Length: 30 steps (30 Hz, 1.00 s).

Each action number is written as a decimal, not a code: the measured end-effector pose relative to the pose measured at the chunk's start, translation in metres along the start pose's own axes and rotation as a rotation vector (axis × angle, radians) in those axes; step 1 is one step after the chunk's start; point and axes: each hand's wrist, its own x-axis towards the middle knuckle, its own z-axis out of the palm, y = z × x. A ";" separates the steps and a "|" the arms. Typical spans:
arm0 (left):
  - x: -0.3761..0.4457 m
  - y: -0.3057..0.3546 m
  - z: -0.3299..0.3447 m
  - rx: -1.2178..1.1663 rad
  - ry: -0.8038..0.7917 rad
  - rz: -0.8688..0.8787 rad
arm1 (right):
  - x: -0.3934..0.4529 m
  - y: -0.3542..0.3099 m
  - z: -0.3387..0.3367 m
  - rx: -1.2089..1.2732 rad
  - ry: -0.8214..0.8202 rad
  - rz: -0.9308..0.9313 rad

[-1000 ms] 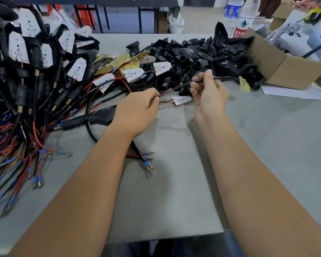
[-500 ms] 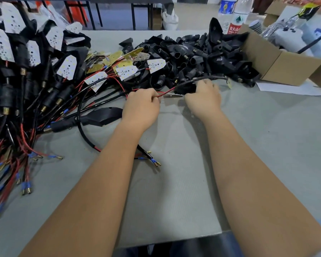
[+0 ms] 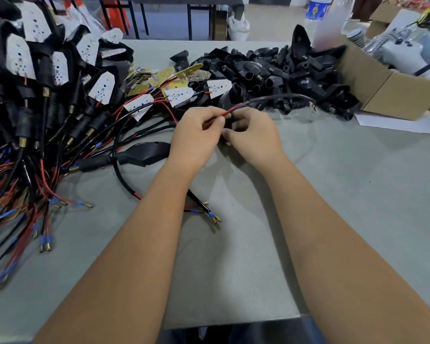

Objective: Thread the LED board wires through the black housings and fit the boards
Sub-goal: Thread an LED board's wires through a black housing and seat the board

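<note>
The left hand [image 3: 196, 135] is pinching the thin red-and-black wire pair [image 3: 230, 111]; the right hand [image 3: 253, 135] is gripping a blurred black plastic housing [image 3: 230, 125]; threading seems underway; next, aligning wire tips with its opening.

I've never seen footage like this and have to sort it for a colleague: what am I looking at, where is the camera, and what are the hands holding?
There is no machine here: a person works with two bare hands, and the single camera sits on the person's head, looking forward and down along the forearms. The left hand pinches a red wire that runs on into a black sleeved cable arcing to the right. The right hand is curled close against it around something dark; blur hides what exactly. On the grey table lie, at the left, a heap of finished assemblies with white LED boards and red and black leads. In the middle sit loose LED boards. Behind the hands is a pile of empty black housings, and at the right a cardboard box.
</note>
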 end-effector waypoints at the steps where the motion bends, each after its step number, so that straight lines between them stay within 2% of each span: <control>1: -0.001 0.001 0.000 0.004 -0.013 0.001 | -0.001 -0.002 0.001 0.071 -0.015 0.019; 5: -0.003 0.001 0.003 0.010 -0.070 -0.074 | -0.004 -0.010 0.000 0.506 -0.020 0.154; 8: -0.003 0.001 0.002 0.018 -0.083 -0.077 | -0.006 -0.014 -0.001 0.690 -0.025 0.145; 13: -0.002 -0.001 0.000 0.075 -0.055 -0.102 | -0.007 -0.014 0.004 0.662 0.068 0.120; 17: 0.001 -0.001 -0.003 0.046 0.027 -0.156 | -0.003 -0.009 -0.002 0.716 0.158 0.204; 25: 0.002 -0.007 -0.008 -0.017 0.055 -0.179 | -0.002 -0.008 -0.005 0.985 0.125 0.243; 30: 0.002 -0.008 -0.011 -0.172 0.059 -0.206 | -0.008 -0.014 0.003 0.889 -0.079 0.141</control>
